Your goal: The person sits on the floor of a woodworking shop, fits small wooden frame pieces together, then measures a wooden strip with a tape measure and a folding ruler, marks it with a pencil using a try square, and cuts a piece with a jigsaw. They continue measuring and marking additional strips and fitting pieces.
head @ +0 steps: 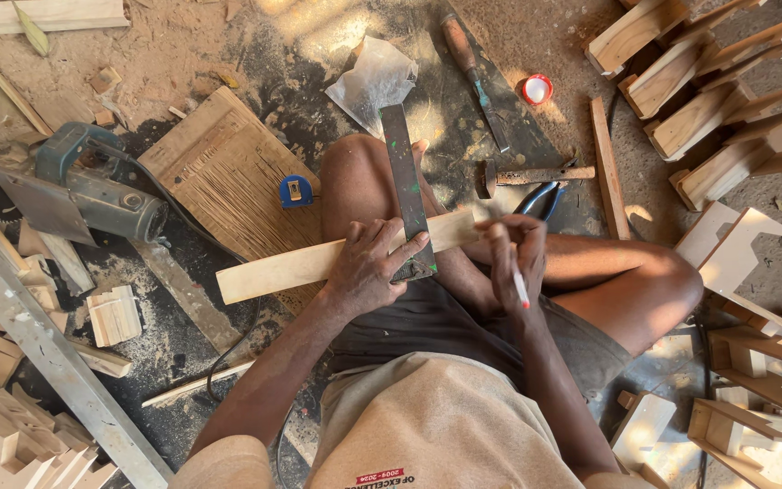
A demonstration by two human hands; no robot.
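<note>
Pale wooden batten [319, 261] lies across the seated person's lap, marking-out in hand. Left hand [368, 270] clamps a steel try square [407, 186] flat across it; right hand [516, 254] pinches a pencil [519, 287], tip raised off the wood. Judged next: bring the pencil to the blade edge without the square shifting. Dirt floor strewn with sawdust: circular saw [83, 186] left, tape measure [296, 191] near, hammer [527, 176] and cut blocks [726, 100] far right.

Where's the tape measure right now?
In the head view, the blue tape measure lies on the floor left of centre, at the right edge of the scored board, just left of the person's knee.
</note>
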